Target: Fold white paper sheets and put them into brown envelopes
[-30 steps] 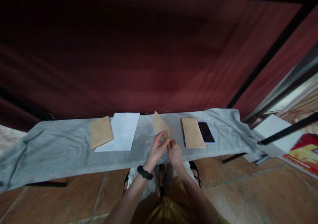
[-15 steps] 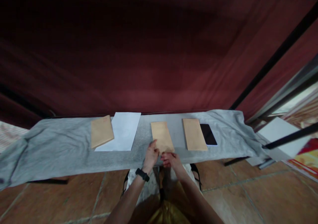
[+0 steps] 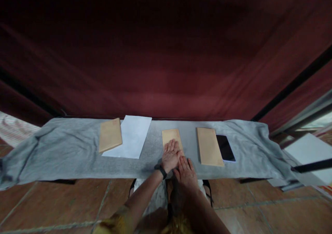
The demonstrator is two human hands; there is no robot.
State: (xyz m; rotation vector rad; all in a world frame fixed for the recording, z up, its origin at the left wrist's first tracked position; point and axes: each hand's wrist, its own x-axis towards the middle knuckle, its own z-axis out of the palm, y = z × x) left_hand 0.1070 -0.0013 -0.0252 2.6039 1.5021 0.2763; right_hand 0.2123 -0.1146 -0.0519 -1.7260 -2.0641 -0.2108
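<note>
A brown paper envelope [image 3: 171, 134] lies on the grey cloth in front of me, its lower part covered by my hands. My left hand [image 3: 171, 155], with a black band on the wrist, lies flat on it with the fingers stretched out. My right hand [image 3: 186, 173] lies beside and slightly below the left, fingers extended over the envelope's near right corner. To the right is a stack of brown envelopes [image 3: 209, 147]. On the left, another brown envelope stack [image 3: 110, 135] overlaps a sheet of white paper [image 3: 132, 137].
A dark-screened phone [image 3: 226, 148] rests partly beside the right stack. The grey cloth [image 3: 67, 151] covers a narrow table against a dark red curtain [image 3: 166, 71]. White boards [image 3: 311, 151] and a black bar stand at the far right.
Both hands were pinching near the envelope's lower edge; now they are flattened. My left hand has moved up and across onto the envelope. The whole view has shifted slightly.
</note>
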